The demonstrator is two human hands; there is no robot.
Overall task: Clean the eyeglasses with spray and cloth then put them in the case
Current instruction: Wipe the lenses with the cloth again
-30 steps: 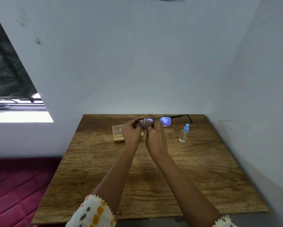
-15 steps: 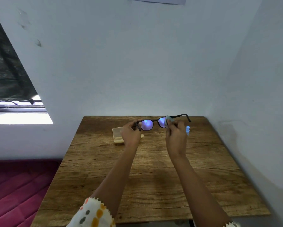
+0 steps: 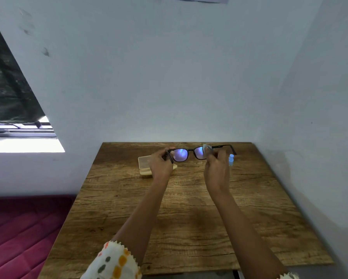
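the square wooden table (image 3: 189,218) with dark grain and visible cracks stands in a corner, its far and right edges close to pale blue-grey painted walls (image 3: 169,77). a window opening (image 3: 18,125) with a bright sill is in the wall at left, and a magenta quilted mattress (image 3: 18,228) lies beside the table on the left.

the black-framed eyeglasses (image 3: 189,153) with violet-tinted reflecting lenses are held in the air above the far part of the table, temples unfolded. the left hand (image 3: 161,167) is closed on the left end of the frame at the hinge. the right hand (image 3: 217,170) is closed on a small pale grey cleaning cloth (image 3: 207,148), pinching it against the outer edge of the right lens.

the open beige plastic eyeglass case (image 3: 146,165) lies on the table behind the left hand, which covers part of it. the small spray bottle with light blue cap (image 3: 231,159) stands on the table just beyond the right hand; only the cap is visible, the body is hidden by the hand. patterned white sleeves (image 3: 112,262) with orange and grey dots show at the bottom edge.
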